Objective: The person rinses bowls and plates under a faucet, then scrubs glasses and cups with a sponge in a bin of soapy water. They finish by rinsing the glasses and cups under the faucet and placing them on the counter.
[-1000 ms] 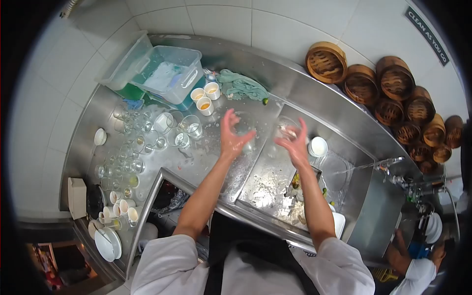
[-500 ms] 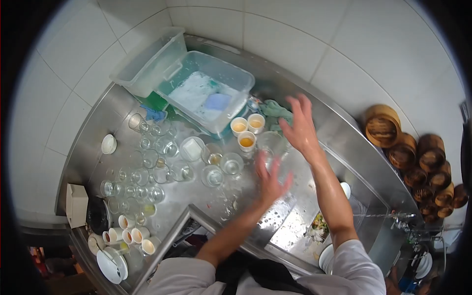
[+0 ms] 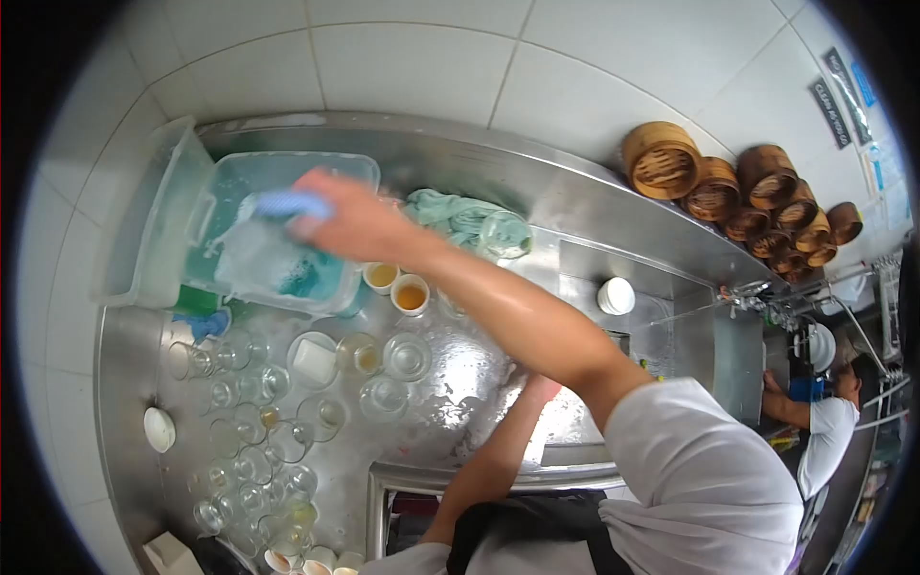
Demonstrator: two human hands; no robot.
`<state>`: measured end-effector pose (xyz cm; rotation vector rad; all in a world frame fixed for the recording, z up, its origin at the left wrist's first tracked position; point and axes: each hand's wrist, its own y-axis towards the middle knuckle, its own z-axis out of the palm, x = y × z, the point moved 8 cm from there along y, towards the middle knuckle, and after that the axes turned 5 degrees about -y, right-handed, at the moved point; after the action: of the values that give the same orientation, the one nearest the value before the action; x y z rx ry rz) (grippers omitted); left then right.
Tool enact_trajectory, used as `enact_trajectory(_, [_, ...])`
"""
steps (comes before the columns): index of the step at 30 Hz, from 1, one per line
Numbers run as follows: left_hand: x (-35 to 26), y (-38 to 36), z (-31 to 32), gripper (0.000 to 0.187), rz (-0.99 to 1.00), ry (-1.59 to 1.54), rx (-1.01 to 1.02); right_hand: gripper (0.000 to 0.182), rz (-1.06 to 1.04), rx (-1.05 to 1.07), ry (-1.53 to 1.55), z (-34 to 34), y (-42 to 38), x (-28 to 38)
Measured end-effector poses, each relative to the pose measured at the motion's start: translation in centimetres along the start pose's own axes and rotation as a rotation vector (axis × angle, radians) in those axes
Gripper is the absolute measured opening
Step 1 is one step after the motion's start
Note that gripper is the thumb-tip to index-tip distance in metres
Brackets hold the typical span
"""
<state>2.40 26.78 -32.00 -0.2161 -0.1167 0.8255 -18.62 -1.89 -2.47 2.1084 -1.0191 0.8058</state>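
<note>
My right hand (image 3: 355,216) is closed on a blue sponge (image 3: 287,203), held above the soapy water in a clear plastic tub (image 3: 364,171); motion blurs them a little. Below my right forearm is my left hand (image 3: 542,386), its fingers hidden by that arm, so what it holds cannot be seen. Close to the tub stand white cups of brownish liquid, among them one cup (image 3: 410,295). A green cloth (image 3: 450,218) lies behind my right forearm, with a clear glass (image 3: 506,236) beside or on it.
Several drinking glasses (image 3: 289,441) crowd the left of the steel counter (image 3: 412,446). A second plastic tub (image 3: 153,230) stands far left. Bamboo steamers (image 3: 661,161) line the back ledge. A white bowl (image 3: 615,296) sits by the sink. Another person (image 3: 829,431) works at far right.
My right hand has swung left to the tub and taken hold of the blue sponge, lifting it. My left hand has passed under the right forearm. The view has turned to the right.
</note>
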Motion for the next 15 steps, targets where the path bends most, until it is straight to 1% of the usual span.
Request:
enact_trajectory(1, [-2.0,0.9,1.1,0.051,0.041,-0.097,-0.006,0.034,-0.078,-0.199,-0.058,-5.8,-2.8,1.0])
enact_trajectory(2, [-5.4,0.8,4.1,0.058,0.224,-0.039,-0.028,0.027,0.041,-0.263,-0.089,-10.1,-5.1,-0.5])
enact_trajectory(3, [-5.5,2.2,2.9,0.070,0.103,-0.434,-0.162,0.024,0.158,-0.182,-0.347,-13.3,-6.8,-2.2])
enact_trajectory(4, [-7.2,2.7,3.7,0.082,0.173,-0.563,-0.111,0.022,0.282,-0.097,-0.602,-15.3,-8.3,-4.2])
enact_trajectory(5, [-8.8,3.5,4.8,0.087,0.258,-0.703,-0.037,0.021,0.320,-0.020,-0.747,-14.9,-9.5,-7.7])
enact_trajectory(6, [-10.1,4.7,5.2,0.091,0.298,-0.827,0.072,0.020,0.360,0.056,-0.888,-13.9,-11.0,-12.0])
enact_trajectory(7, [-11.2,6.5,4.8,0.091,0.334,-0.834,0.149,0.018,0.411,0.208,-0.982,-12.0,-13.4,-14.2])
enact_trajectory(8, [-12.6,7.2,5.0,0.086,0.412,-0.647,0.247,0.017,0.268,0.345,-1.058,-9.8,-15.5,-15.1])
enact_trajectory(9, [-13.5,8.1,5.3,0.086,0.403,-0.645,0.260,0.017,0.099,0.443,-1.187,-8.1,-17.8,-14.7])
enact_trajectory(10, [-13.8,8.8,6.5,0.082,0.334,-0.566,0.363,0.018,-0.077,0.549,-1.310,-7.2,-19.8,-14.6])
enact_trajectory(11, [-12.8,9.0,7.2,0.079,0.262,-0.484,0.446,0.018,-0.068,0.549,-1.308,-8.8,-21.5,-15.6])
enact_trajectory(12, [-10.8,8.7,6.6,0.070,0.215,-0.362,0.105,0.017,-0.278,0.439,-1.214,-10.7,-23.8,-14.9])
enact_trajectory(13, [-9.1,9.0,8.5,0.070,0.208,-0.351,0.107,0.019,-0.335,0.367,-1.209,-11.9,-25.8,-15.2])
enact_trajectory(15, [-4.3,10.2,8.4,0.064,0.221,0.152,-0.238,0.022,-0.447,0.219,-1.197,-14.4,-29.6,-15.5])
